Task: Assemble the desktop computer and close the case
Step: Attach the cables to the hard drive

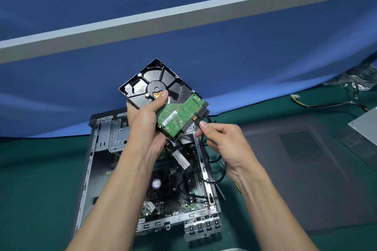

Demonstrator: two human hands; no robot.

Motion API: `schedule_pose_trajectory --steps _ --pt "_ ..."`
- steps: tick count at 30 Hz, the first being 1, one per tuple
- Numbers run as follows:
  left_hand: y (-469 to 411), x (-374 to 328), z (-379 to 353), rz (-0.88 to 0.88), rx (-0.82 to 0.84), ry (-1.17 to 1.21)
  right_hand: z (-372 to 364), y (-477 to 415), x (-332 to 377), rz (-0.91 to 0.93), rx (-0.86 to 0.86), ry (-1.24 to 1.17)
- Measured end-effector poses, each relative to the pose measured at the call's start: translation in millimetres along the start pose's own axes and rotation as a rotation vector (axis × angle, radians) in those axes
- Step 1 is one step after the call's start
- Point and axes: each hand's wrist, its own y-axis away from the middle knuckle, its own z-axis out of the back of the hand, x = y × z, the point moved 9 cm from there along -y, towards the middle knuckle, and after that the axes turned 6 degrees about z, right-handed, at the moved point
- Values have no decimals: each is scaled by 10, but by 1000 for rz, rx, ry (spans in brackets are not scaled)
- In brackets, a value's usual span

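The hard drive is held circuit-side up above the open case on the table. The left hand curls round its side so the port edge faces the right hand, whose fingers pinch a black cable plug against it, apparently to seat it.

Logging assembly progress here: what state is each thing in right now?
computer case, open, motherboard exposed.
side panel, off, lying flat right of the case.
hard drive, held above the case, circuit board up.
left hand, grips the hard drive.
right hand, pinches the black connector.
black connector, at the drive's port edge; fully seated or not, cannot tell.
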Motion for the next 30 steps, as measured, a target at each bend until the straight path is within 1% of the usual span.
schedule_pose_trajectory --steps 4,7,9,12,16,20,23,27,30 --pt "-7 58 15 56 -11 8 21 7 103 82 -11 89" --pt "-14 192 18 163 -3 74 64 -6 150 90 -34 48" --pt "-9 227 22 187 -17 87 58 -10 144 76 -28 44" --pt "-12 217 39 175 -38 110 27 -17 124 52 -20 35" --pt "-32 189 77 146 -77 84 62 -20 86 2 -95 106" --pt "-35 183 119 119 -109 81 102 28 78 -25 -181 234" --pt "-38 189 114 112 -121 83 94 41 34 -51 -210 164" --pt "-33 178 89 114 -108 44 126 34 -14 -77 -192 140" --pt "-22 183 81 97 -112 50 135 4 -46 -85 -197 52"
